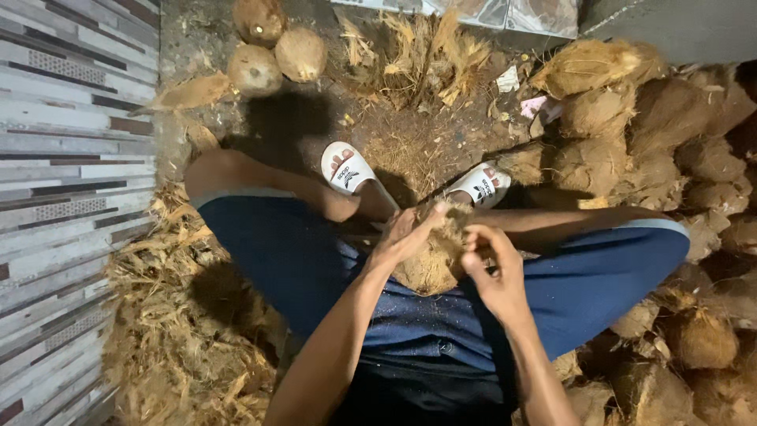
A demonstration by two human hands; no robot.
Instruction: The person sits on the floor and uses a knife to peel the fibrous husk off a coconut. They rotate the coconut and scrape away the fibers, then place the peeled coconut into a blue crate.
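Coconut (434, 256), half-husked, sits wedged between the seated person's knees for steadiness, left hand (402, 237) bracing its side while right hand (493, 276) fingers pinch husk fibre at its edge.

A seated person's left hand (402, 237) and right hand (493, 276) close on a husked coconut (432, 256) held between the knees at the centre. Two sandalled feet (347, 170) rest on the ground at 12 o'clock, just beyond the coconut. Three peeled coconuts (272, 47) sit together at 11 o'clock, with a clump of torn husk (418, 51) beside them at 12. A heap of unhusked coconuts (654, 134) fills 2 to 4 o'clock. Loose fibre (181, 347) lies piled at 8 o'clock, against a tiled wall (63, 197) at 9.
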